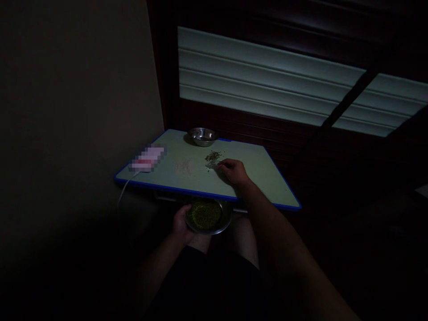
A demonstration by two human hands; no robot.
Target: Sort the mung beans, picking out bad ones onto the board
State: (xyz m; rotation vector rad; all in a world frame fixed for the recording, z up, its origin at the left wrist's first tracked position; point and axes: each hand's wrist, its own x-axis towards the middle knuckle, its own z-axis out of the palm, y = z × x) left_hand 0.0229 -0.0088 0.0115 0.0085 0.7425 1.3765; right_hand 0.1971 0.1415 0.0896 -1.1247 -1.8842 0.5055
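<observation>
My left hand (180, 224) grips the rim of a steel bowl (224, 226) filled with small green grains, held below the near edge of a small pale green table with a blue border (264, 178). My right hand (232, 171) rests on the tabletop with its fingers curled, next to a small pale heap and just below a little pile of dark grains (213, 156). What the fingers pinch is too small to make out.
An empty steel bowl (202, 136) stands at the table's far edge. A blurred pink-white device (147, 159) with a white cable (123, 191) lies on the left side. A faint pale patch of grains (184, 166) lies mid-table. A wall is at left, a dark shuttered window behind.
</observation>
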